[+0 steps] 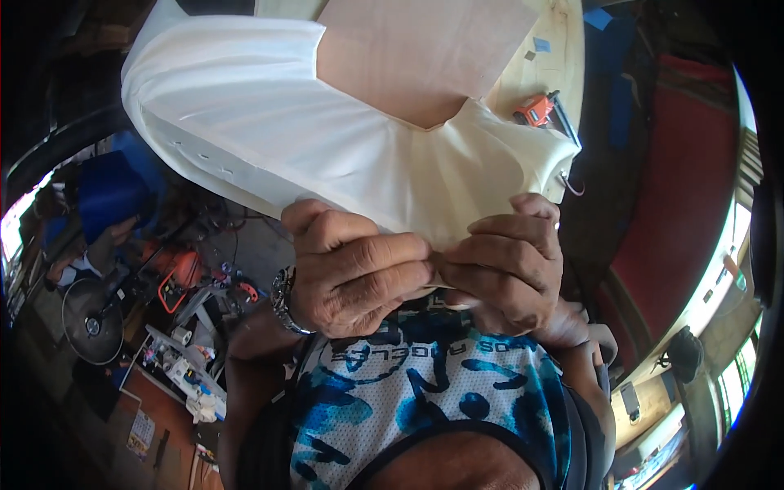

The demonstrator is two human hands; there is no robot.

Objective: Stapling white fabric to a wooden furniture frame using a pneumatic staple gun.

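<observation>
White fabric [343, 139] with soft creases spreads across the middle, its jagged inner edge lying over a pinkish-brown board [408, 49]. My left hand [359, 265] is closed, its fingers pinching the near edge of the fabric. Right beside it, my right hand [506, 265] grips the same edge, its fingertips almost meeting those of the left. Both hands hide the pinched part itself. Short marks like staples show along the fabric's left border. An orange staple gun [535, 110] lies beyond the fabric's right end, apart from my hands.
A pale wooden tabletop [563, 49] carries the work. To the left stand a round fan [92, 322], a sewing machine [192, 371] on a brown table, and a blue item [110, 192]. A long red surface [686, 171] runs along the right.
</observation>
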